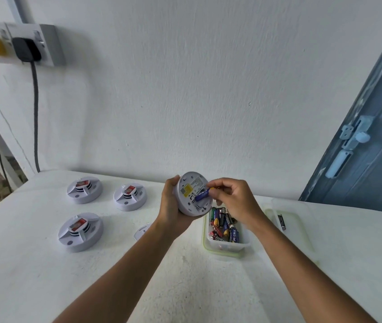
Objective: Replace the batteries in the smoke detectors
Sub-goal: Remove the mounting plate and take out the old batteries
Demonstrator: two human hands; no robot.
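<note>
Fingers (215, 193) pinched on blue battery (201, 196)

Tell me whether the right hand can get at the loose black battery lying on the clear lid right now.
Probably not at once: the right hand pinches a blue battery at the held white smoke detector. The path to the loose black battery looks clear.

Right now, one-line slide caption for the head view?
Left hand holds smoke detector underside up; right hand pinches a blue battery at its compartment.

White table (45, 276): 3 detectors (81, 231), battery tub (226, 247), lid (302, 220).
</note>
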